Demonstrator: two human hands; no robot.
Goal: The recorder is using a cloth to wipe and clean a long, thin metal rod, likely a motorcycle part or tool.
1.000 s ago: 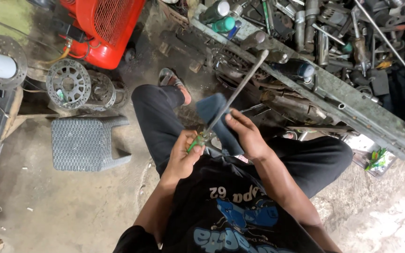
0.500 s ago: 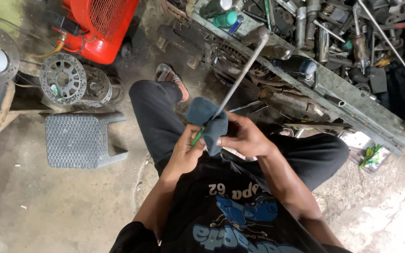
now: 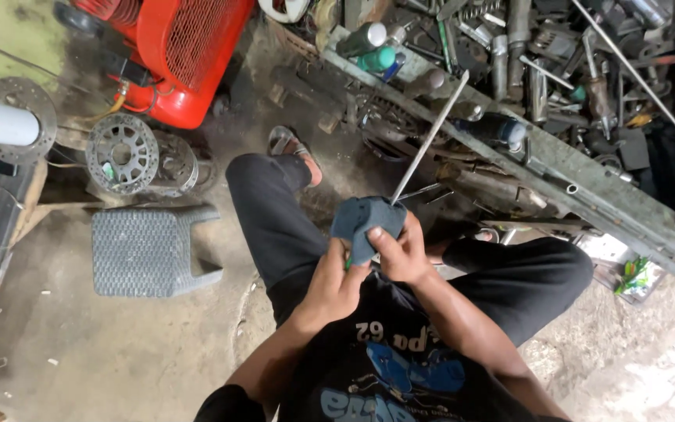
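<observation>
Both hands gripped: the left hand (image 3: 336, 275) closed on the stiff metal rod (image 3: 430, 139), the right hand (image 3: 401, 252) pinching the soft cloth (image 3: 365, 220) around it.

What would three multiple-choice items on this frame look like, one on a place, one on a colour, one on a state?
1. Where is the grey stool?
A. On the floor beside the person's left leg
B. On the metal shelf
C. On top of the red machine

2. What colour is the cloth wrapped round the rod?
A. White
B. Dark blue-grey
C. Yellow

3. How is the rod held?
A. Lying loose on the floor
B. Gripped at its lower end, pointing up and away
C. Bent in half

Answers:
1 A, it stands on the floor left of the knee.
2 B, the cloth looks dark blue-grey.
3 B, the left hand and right hand close round the cloth-covered end.
</observation>
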